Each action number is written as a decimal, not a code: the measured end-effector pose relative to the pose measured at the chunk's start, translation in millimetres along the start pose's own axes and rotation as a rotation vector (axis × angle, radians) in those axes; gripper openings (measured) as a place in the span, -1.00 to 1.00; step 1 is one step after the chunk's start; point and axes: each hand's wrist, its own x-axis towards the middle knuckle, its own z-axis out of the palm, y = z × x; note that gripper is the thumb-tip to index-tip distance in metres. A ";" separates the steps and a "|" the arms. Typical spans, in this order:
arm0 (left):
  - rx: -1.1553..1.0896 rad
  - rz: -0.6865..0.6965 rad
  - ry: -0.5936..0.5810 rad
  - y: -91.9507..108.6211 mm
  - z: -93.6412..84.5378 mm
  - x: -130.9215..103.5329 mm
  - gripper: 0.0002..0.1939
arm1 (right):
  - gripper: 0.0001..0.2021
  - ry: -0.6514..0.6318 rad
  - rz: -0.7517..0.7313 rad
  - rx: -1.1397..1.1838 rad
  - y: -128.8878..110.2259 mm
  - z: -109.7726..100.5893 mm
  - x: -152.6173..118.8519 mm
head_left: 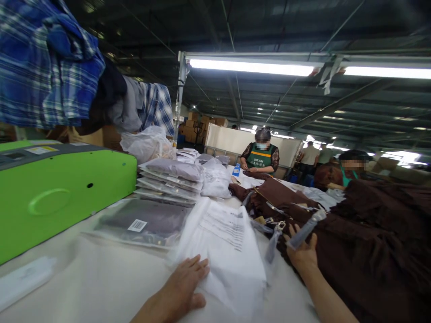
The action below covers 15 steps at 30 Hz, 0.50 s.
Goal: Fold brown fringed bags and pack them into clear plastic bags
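My left hand [185,285] lies flat with fingers stretched on the lower left edge of a white plastic bag [232,269] with printed lines of text. My right hand [303,253] is at the near edge of a heap of dark brown garments [367,251]. Across its fingers runs a grey strap end in clear plastic [307,229], held between them and the thumb. A second wrapped strap end [272,244] with a metal ring hangs just left of that hand. Beyond the white bag lies a clear bag with a dark folded garment and barcode label [141,222].
A green machine [67,193] stands at the left. Bagged garments [170,177] are stacked behind the barcoded bag. Plaid clothes [50,67] hang at upper left. A co-worker in a green apron [259,157] works across the table; another person [350,172] is at the right.
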 end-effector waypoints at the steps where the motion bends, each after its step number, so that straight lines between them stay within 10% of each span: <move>1: 0.005 0.007 0.004 -1.0 1.4 0.9 -0.27 | -0.47 0.007 0.016 0.012 -0.4 9.0 6.0; 6: 0.183 0.037 0.082 1.7 3.8 8.0 -0.47 | -0.54 -0.046 0.002 0.091 -2.3 15.6 15.3; 15: 0.284 0.075 0.222 11.6 -3.8 12.6 -0.89 | -0.41 -0.309 -0.132 0.278 -5.0 -66.8 -37.5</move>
